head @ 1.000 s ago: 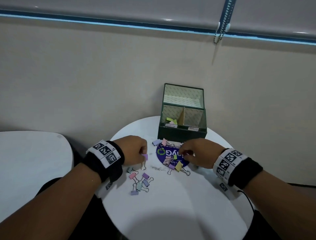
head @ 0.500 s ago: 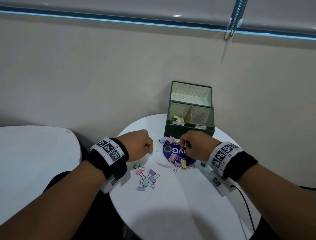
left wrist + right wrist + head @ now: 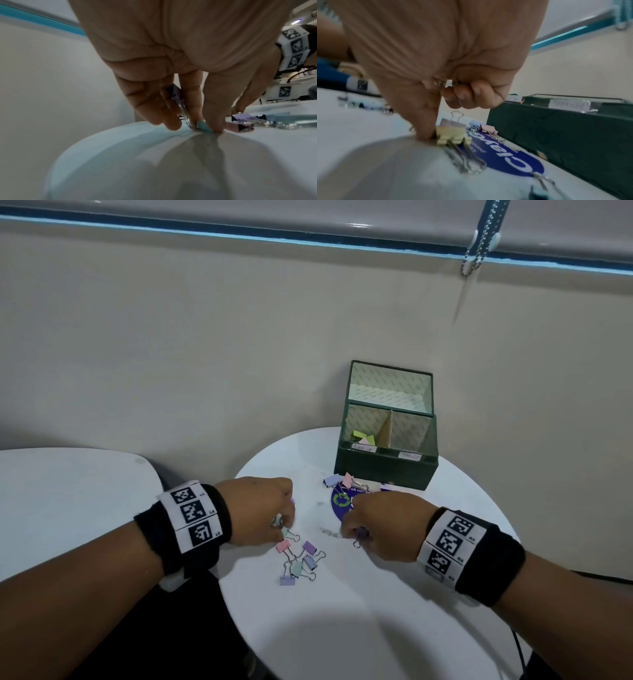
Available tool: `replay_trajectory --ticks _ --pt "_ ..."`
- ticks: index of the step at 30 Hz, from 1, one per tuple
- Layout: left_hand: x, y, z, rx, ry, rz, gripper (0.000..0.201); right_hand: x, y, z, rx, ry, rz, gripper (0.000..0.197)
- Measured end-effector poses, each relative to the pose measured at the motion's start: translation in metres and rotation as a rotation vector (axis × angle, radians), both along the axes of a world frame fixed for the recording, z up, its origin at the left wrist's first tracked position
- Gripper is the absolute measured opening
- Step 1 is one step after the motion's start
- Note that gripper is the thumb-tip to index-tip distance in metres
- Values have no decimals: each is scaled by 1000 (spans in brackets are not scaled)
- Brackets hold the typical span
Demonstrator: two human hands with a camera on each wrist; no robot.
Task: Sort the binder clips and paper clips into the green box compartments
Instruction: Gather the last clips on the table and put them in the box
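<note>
The green box [image 3: 387, 470] stands open at the back of the round white table [image 3: 342, 628], with a few binder clips [image 3: 363, 436] in its left compartment. My left hand [image 3: 286, 523] grips a purple binder clip [image 3: 174, 93] in its curled fingers, while its fingertips [image 3: 214, 124] press on a teal binder clip [image 3: 203, 125]. My right hand [image 3: 349, 534] holds small silvery paper clips [image 3: 446, 82] in its curled fingers and touches the table beside a yellow binder clip [image 3: 452, 136]. Several pastel binder clips [image 3: 298, 559] lie between my hands.
A round blue sticker [image 3: 342, 501] lies in front of the box, with a lilac clip [image 3: 330, 481] and a pink clip [image 3: 347, 481] at its far edge. The box's right compartment carries a paper clip label [image 3: 568, 106]. Another white table [image 3: 68, 491] is at left.
Both hands have come down to the table. The left fist dropped onto the teal clip; the right hand drew back from near the box to the sticker's near edge.
</note>
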State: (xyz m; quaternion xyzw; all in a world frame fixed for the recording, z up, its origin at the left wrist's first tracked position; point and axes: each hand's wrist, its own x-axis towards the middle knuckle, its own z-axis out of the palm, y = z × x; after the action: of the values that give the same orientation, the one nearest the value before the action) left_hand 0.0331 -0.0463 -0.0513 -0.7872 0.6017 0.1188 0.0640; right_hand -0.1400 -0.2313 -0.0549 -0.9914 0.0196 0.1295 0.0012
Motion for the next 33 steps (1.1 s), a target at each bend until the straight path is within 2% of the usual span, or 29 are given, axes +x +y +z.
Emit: replay_trajectory --ticks 3,6,12,16,19,22,24,26,28,30,31,33 --pt "2 -1 5 -5 32 4 14 0 -3 -6 5 -18 1 12" --pt "10 -7 19 -75 80 19 9 -3 -7 -4 104 -85 -69 8" --pt "23 -50 61 -321 198 58 11 14 -45 31 599 -250 -316 6" --pt "23 -103 74 -484 328 173 14 37 -78 54 608 -491 -544 3" --pt "19 -139 75 -547 412 267 13 59 -90 60 589 -561 -676 9" --pt "14 -160 72 -558 535 337 6 69 -92 63 535 -526 -652 22" --pt "12 -163 69 -540 605 356 23 67 -95 62 546 -518 -633 33" --pt "12 -158 68 -532 594 348 41 56 -99 62 515 -547 -611 35" --pt "14 -146 67 -530 582 327 49 37 -98 60 450 -620 -567 30" --pt "17 -131 67 -505 555 278 51 11 -92 56 412 -675 -495 16" --pt "17 -122 68 -480 511 247 50 -2 -89 53 388 -650 -455 11" --pt "17 -101 70 -368 343 147 42 -25 -84 42 333 -470 -393 8"
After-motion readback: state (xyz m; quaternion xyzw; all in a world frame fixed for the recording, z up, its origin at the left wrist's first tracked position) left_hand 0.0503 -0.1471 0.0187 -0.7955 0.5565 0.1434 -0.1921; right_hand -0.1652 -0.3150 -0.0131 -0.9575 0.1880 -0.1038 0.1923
